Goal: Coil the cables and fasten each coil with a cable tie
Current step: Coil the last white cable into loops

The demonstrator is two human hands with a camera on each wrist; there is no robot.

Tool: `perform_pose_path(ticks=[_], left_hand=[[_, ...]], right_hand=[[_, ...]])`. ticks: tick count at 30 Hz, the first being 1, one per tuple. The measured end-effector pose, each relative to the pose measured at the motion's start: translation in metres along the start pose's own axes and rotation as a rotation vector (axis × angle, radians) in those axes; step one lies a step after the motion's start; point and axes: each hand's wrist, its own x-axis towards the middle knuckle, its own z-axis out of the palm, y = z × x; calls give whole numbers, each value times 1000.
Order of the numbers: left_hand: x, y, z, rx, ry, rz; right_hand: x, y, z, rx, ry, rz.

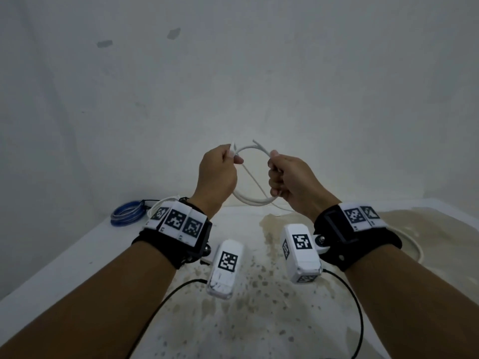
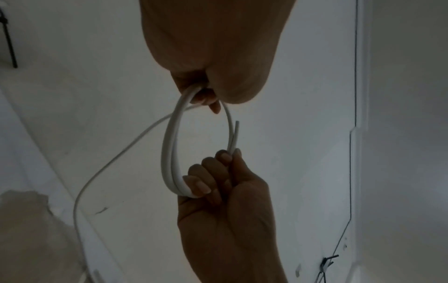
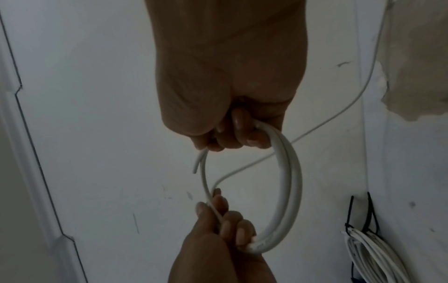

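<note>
A pale wall is seen filling the upper part of the head view, with two small dark marks on it. Below it a white bench is seen, stained brownish across its middle and right side.

Both forearms are raised above the bench, each strapped with a black wrist band bearing coded markers and a white camera block.

A white cable is held up in the air between the two hands, in front of the wall and clear of the bench. It is formed into a loop of about two turns, lying side by side. The left hand is closed on the loop's left side, the strand being pinched between thumb and fingers at the top; its grip is tight around the cable. The right hand is closed on the loop's right side, with fingers curled round the doubled strands; its grip is likewise full of cable. A short free end is seen sticking out just beside the right fingers. A single loose strand is seen running from the left hand across the loop and down toward the bench.

At the bench's far left a blue coil is lying flat. In the right wrist view a bundled white coil bound with a black cable tie is visible near it.
</note>
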Motion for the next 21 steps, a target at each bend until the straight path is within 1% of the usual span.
perform_pose_path(ticks=[1,2,3,5,8,13,16,18,21], left_hand=[[2,0,-2,21,38,13],[4,0,-5,34,46,24],[7,1,-9,18,24,34],[12,6,-18,-48,-91,37],[16,12,-27,-55,-250,46],[20,17,-36,64,-377,156],[18,21,-40,93,-471,161],[18,20,-37,95,-480,186],[19,15,-28,106,-405,255]], right_hand=[[1,0,2,-3,-21,3],[1,1,5,-4,-41,4],[2,1,6,-6,-56,5],[3,1,6,-5,-72,6],[3,2,6,13,-94,10],[4,3,9,-34,-133,2],[3,6,7,-10,-115,2],[3,7,9,14,-88,2],[4,9,12,7,-72,-12]])
